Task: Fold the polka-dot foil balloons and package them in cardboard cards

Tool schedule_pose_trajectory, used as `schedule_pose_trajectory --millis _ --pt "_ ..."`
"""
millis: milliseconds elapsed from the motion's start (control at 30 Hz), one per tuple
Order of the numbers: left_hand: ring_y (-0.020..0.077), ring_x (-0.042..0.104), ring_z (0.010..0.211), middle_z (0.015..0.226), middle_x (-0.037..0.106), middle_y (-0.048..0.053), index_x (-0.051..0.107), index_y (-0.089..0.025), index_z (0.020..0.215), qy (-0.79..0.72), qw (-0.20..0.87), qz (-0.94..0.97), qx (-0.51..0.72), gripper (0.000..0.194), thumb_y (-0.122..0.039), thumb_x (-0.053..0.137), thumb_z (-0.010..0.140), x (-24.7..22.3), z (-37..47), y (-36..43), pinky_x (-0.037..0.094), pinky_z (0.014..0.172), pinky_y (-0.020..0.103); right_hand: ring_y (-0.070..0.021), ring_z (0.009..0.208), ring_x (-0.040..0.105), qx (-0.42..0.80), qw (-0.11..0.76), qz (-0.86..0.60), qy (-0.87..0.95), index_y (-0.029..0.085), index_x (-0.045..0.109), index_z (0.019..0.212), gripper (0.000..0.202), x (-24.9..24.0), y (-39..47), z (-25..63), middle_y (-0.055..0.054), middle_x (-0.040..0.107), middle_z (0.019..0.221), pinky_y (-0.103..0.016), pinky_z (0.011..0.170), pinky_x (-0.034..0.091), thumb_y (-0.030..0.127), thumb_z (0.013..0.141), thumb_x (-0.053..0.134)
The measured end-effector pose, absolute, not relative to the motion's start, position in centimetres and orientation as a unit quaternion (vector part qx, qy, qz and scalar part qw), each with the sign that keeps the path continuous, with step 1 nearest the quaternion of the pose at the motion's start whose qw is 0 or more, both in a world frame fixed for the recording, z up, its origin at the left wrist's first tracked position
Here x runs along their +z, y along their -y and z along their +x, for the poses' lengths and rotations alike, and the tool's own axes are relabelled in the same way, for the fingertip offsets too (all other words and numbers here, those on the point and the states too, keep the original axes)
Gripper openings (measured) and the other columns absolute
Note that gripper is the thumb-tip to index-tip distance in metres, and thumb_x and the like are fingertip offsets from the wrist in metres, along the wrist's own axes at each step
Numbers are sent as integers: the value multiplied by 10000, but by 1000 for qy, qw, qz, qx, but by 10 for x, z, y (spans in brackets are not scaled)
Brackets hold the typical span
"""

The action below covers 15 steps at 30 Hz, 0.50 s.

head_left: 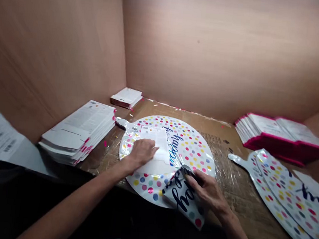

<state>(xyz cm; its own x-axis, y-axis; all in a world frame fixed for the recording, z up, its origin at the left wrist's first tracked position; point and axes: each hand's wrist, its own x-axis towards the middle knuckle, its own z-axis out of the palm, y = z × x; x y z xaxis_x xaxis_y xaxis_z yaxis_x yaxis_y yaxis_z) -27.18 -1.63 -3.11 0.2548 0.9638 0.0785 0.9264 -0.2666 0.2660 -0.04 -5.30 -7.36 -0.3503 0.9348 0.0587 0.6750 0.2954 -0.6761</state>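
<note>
A flat foil balloon (198,151), white with coloured dots and dark "happy" lettering, lies on the cardboard-covered table. Its narrow tail points left. On top of it is a white printed card (158,157), partly covered by my left hand (143,151). That hand presses on the card with curled fingers; its fingertips are hidden. At the front right of the balloon, my right hand (205,187) pinches a folded-over part of the foil (187,201) with large dark letters. The lower corner of this fold hangs over the table's front edge.
White cards are stacked at left (80,123), with a smaller stack (127,97) behind. A pink-edged box of cards (282,137) stands at right. Another dotted foil balloon (287,199) lies in front of it. Wooden panels (225,50) enclose the table; barcode sheets (2,138) hang at far left.
</note>
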Motion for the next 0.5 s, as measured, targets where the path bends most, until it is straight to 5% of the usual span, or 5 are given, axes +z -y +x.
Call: schedule_pose_trajectory --millis 200,333,500 --pt "252 531 1146 1139 620 123 613 -139 1055 -472 -3 881 33 273 -364 525 928 -68 -310 22 496 911 361 -124 595 464 245 153 -508 812 189 555 707 316 -66 24 -70 5 557 639 -246 555 295 420 914 496" --pt "283 589 974 1007 621 184 613 -69 1029 -451 -68 889 -38 287 -299 457 958 -69 -301 22 525 683 352 -152 666 537 171 57 -545 819 197 612 778 269 -73 17 -91 -34 647 736 -265 567 244 408 918 522" --pt "232 603 691 723 607 137 629 -97 749 -384 -123 912 -75 226 -15 446 852 -67 -286 21 462 578 312 -171 720 590 157 17 -550 820 208 638 837 272 -70 13 -90 -46 681 804 -269 580 260 421 938 503"
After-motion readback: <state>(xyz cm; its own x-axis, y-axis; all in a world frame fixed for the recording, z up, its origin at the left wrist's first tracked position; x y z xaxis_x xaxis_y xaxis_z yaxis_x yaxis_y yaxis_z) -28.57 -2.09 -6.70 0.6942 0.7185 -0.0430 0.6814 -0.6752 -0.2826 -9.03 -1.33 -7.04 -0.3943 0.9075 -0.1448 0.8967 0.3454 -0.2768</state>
